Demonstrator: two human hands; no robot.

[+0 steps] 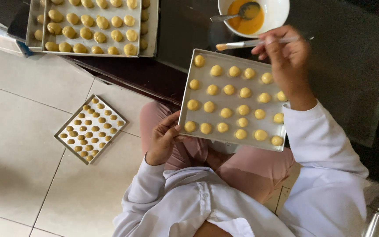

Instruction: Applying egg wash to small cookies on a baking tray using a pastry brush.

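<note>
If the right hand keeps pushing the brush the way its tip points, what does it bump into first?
The right hand holds the brush pointing left above the tray. That way looks free, probably just dark table; height is unclear.

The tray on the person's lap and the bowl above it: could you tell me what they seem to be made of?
Tray: likely aluminium or steel, judging by its dull, matte silver sheet with a thin folded rim. Bowl: probably ceramic, possibly plastic, given its smooth, glossy white wall.

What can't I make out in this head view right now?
- White bowl of yellow egg wash: far rim cut off by the top edge.
- Pale dough balls along the square metal baking tray's right side: partly hidden by the right hand.
- Stacked metal trays: cut off by the top edge.
</note>
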